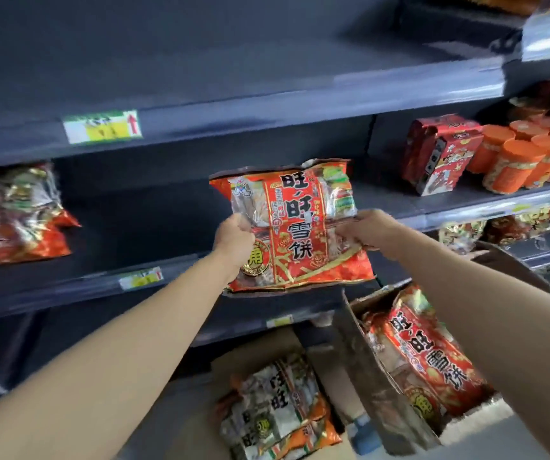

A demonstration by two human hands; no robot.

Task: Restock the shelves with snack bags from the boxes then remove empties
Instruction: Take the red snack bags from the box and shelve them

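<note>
Red bag [295, 227], one, gripped by left hand [235, 242] and right hand [363, 232].

centre: snack bag [295, 227] before middle shelf [154, 234], left grip [234, 242] and right grip [363, 232] on its side edges | left edge: shelved bags [15, 214] on that shelf | upper right: cartons [439, 154] left of jars [526, 157] | lower right: open box [370, 370] holding boxed bags [433, 356] | bottom centre: second box [257, 350] to its left, holding more bags [280, 413]
</note>
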